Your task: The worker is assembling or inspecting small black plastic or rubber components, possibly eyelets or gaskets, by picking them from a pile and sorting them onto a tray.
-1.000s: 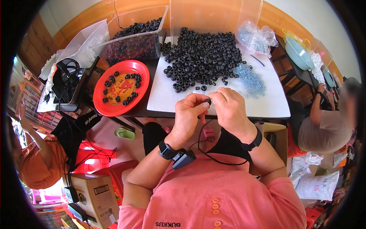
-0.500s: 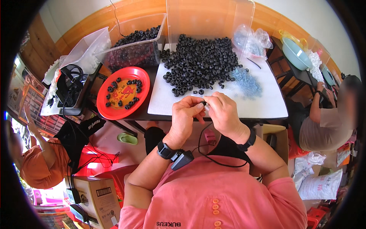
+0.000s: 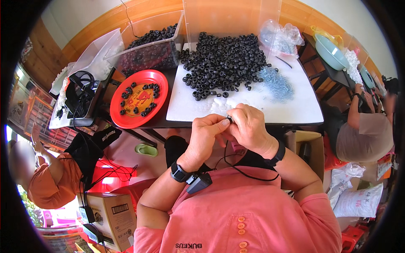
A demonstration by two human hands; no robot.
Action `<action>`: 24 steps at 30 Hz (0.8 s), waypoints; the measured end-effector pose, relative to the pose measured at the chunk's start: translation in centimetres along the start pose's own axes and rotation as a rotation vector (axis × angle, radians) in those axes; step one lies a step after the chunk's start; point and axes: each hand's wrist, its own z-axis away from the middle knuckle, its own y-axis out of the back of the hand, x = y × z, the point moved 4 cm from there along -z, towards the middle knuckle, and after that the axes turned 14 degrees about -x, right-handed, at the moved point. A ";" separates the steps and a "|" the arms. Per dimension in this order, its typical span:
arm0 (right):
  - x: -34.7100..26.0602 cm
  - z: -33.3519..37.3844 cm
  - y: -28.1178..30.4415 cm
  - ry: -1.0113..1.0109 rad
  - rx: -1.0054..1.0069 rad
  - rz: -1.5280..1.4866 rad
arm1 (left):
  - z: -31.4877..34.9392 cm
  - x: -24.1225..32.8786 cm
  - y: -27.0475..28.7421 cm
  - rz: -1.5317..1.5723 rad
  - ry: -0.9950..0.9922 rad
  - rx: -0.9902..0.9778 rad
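My left hand (image 3: 207,134) and my right hand (image 3: 252,128) meet at the near edge of the white mat (image 3: 185,111). Between their fingertips they pinch a small black part (image 3: 229,119), mostly covered by the fingers. Just beyond lies a large heap of small black ring-shaped parts (image 3: 223,63). To its right, tiny pale blue translucent pieces (image 3: 276,86) are spread on the mat. A red round plate (image 3: 116,109) at the left bears several more black parts.
A clear bin (image 3: 149,45) of black parts stands at the far left, with a clear plastic bag (image 3: 287,38) at the far right. One person (image 3: 360,137) sits at the right, another (image 3: 55,181) at the left. A cardboard box (image 3: 315,147) stands beside my right arm.
The whole view has shifted slightly. My hands stay pinched together, with the fingers a little differently placed around the black part, which now shows between them.
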 end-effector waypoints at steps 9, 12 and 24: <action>-2.1 0.9 -2.0 0.053 0.078 -0.165 | 2.4 0.0 0.9 0.039 0.017 0.016; -2.4 0.7 -2.8 0.011 0.128 -0.178 | 2.8 0.7 1.6 -0.085 0.001 0.044; 6.7 4.0 2.4 -0.331 0.254 -0.408 | 7.7 10.3 19.1 -0.955 -0.157 0.728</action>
